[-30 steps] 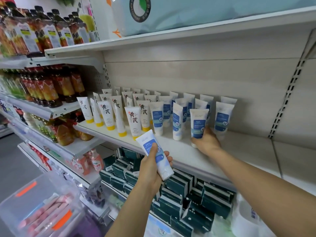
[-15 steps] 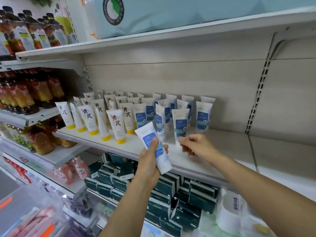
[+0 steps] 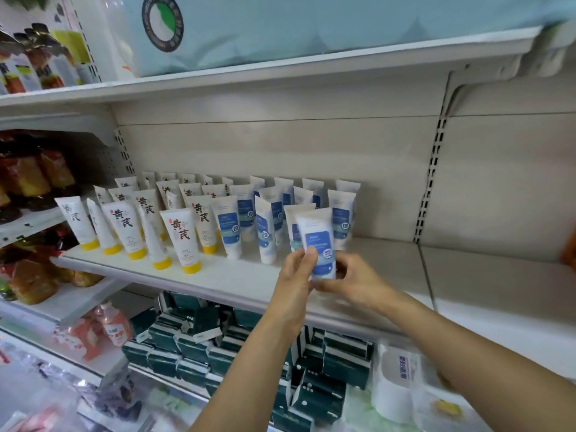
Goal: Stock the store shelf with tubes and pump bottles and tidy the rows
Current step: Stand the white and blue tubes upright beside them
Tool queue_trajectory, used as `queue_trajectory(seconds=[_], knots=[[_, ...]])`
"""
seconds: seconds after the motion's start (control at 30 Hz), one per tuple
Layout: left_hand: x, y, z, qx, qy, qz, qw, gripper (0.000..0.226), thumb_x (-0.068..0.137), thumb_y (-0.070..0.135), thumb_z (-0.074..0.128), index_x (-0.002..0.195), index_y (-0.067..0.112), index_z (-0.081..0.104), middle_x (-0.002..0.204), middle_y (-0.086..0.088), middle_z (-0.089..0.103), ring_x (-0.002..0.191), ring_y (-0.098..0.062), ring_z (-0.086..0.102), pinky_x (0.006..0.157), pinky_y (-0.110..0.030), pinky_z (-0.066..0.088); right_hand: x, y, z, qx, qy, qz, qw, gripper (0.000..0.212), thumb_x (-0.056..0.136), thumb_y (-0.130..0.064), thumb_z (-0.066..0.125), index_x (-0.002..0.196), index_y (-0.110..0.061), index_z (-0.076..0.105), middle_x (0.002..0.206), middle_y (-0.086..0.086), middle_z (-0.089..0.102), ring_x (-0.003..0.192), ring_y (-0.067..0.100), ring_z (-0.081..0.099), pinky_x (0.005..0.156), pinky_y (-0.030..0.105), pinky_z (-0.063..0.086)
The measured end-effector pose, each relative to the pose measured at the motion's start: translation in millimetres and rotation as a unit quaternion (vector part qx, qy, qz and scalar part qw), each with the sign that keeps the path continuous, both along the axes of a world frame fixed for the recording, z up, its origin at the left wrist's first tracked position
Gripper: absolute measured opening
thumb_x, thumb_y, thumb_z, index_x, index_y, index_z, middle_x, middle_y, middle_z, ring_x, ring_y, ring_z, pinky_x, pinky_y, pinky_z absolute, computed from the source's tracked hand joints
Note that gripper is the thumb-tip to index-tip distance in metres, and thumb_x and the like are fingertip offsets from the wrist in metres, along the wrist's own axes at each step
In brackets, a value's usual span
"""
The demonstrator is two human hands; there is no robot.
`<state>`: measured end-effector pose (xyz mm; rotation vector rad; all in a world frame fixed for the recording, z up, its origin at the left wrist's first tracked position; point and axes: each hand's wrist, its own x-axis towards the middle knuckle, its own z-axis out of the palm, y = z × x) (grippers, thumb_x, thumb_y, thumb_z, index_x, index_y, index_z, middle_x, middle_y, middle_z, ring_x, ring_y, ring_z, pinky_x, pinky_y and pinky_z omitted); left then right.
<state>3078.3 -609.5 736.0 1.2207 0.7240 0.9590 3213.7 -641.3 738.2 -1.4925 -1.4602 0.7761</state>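
Both hands met on a single blue-labelled tube at the front of a white store shelf. The left hand pinched the tube's lower left side, thumb and fingertips pressed against the label, while the right hand curled round its base from the right and below. The tube stood upright, crimped end up, its cap hidden between the two hands, so whether it touched the shelf could not be told.

It sat at the right end of the blue-labelled rows, just in front of the foremost tube there and overlapping it in view. To the left, white tubes with yellow caps stood in rows, cap down, the front ones close to the shelf's front edge.

To the right of the held tube the shelf board ran bare to a seam below a slotted upright, and a further bare board continued beyond it. The back panel rose plain behind the rows, with an upper shelf well above the tube tops.

Below, dark green boxes were stacked unevenly, and white rolls lay under the right forearm.
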Motion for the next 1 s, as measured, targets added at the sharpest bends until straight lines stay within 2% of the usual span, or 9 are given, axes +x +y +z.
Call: queue_trajectory(seconds=[0.1, 0.2, 0.27, 0.43, 0.57, 0.77, 0.9, 1.0], knots=[[1.5, -0.6, -1.2, -0.038, 0.010, -0.009, 0.999, 0.046, 0.097, 0.045, 0.049, 0.135, 0.020, 0.046, 0.136, 0.000, 0.054, 0.127, -0.017, 0.050, 0.110, -0.037, 0.038, 16.6, 2.9, -7.9, 0.005, 0.001, -0.116, 0.993, 0.031, 0.077, -0.015, 0.080, 0.094, -0.032, 0.060, 0.090, -0.014, 0.068, 0.077, -0.006, 0.063, 0.066, 0.010, 0.048], [1.6, -0.6, -2.6, -0.074, 0.008, -0.001, 0.997, 0.043, 0.100, 0.039, 0.047, 0.137, 0.018, 0.044, 0.136, -0.003, 0.052, 0.125, -0.020, 0.051, 0.108, -0.036, 0.041, 28.3, 11.0, -19.3, 0.014, -0.014, -0.182, 0.983, 0.038, 0.075, -0.018, 0.081, 0.105, -0.026, 0.060, 0.092, -0.013, 0.066, 0.082, -0.002, 0.062, 0.070, 0.017, 0.049], [0.5, 0.3, -3.9, -0.089, 0.006, 0.002, 0.996, 0.036, 0.100, 0.036, 0.049, 0.131, 0.018, 0.048, 0.133, -0.004, 0.055, 0.120, -0.020, 0.054, 0.106, -0.036, 0.044, 31.0, 19.4, -23.7, 0.013, -0.013, -0.195, 0.981, 0.045, 0.073, -0.020, 0.082, 0.111, -0.023, 0.058, 0.096, -0.009, 0.067, 0.083, 0.004, 0.063, 0.069, 0.021, 0.048], [-8.0, 7.7, -4.7, -0.120, -0.008, 0.037, 0.992, 0.014, 0.100, 0.027, 0.051, 0.111, 0.019, 0.056, 0.119, -0.007, 0.062, 0.111, -0.021, 0.060, 0.100, -0.037, 0.049, 30.8, 39.4, -28.7, -0.022, -0.058, -0.213, 0.975, 0.052, 0.068, -0.030, 0.082, 0.111, -0.023, 0.055, 0.101, -0.002, 0.069, 0.086, 0.016, 0.066, 0.080, 0.034, 0.055], [-12.3, 10.9, -3.7, -0.127, -0.017, 0.056, 0.990, 0.024, 0.099, 0.025, 0.053, 0.120, 0.013, 0.053, 0.116, -0.008, 0.062, 0.110, -0.023, 0.061, 0.101, -0.038, 0.048, 30.1, 44.8, -28.1, -0.033, -0.074, -0.224, 0.971, 0.055, 0.067, -0.033, 0.081, 0.112, -0.023, 0.052, 0.104, 0.000, 0.068, 0.089, 0.022, 0.066, 0.082, 0.037, 0.054], [-9.1, 7.4, -2.0, -0.139, -0.019, 0.051, 0.989, 0.026, 0.098, 0.022, 0.053, 0.123, 0.012, 0.052, 0.114, -0.009, 0.063, 0.109, -0.025, 0.061, 0.101, -0.039, 0.049, 26.6, 45.8, -27.3, -0.041, -0.066, -0.237, 0.969, 0.054, 0.070, -0.031, 0.081, 0.113, -0.020, 0.051, 0.105, 0.000, 0.067, 0.087, 0.021, 0.064, 0.078, 0.032, 0.053], [-9.5, 6.6, -1.0, -0.142, -0.018, 0.048, 0.988, 0.027, 0.098, 0.021, 0.054, 0.124, 0.011, 0.052, 0.114, -0.009, 0.063, 0.108, -0.025, 0.062, 0.098, -0.038, 0.051, 22.9, 39.9, -25.2, -0.048, -0.091, -0.246, 0.964, 0.059, 0.068, -0.031, 0.083, 0.112, -0.016, 0.047, 0.109, 0.004, 0.063, 0.095, 0.026, 0.062, 0.080, 0.035, 0.051], [-15.1, 6.7, -3.1, -0.148, -0.026, 0.053, 0.987, 0.027, 0.098, 0.020, 0.054, 0.124, 0.011, 0.052, 0.114, -0.011, 0.064, 0.106, -0.026, 0.064, 0.091, -0.037, 0.054, 20.8, 32.5, -22.7, -0.067, -0.107, -0.241, 0.962, 0.061, 0.066, -0.026, 0.084, 0.107, -0.010, 0.042, 0.107, 0.007, 0.058, 0.092, 0.027, 0.059, 0.072, 0.032, 0.045]])
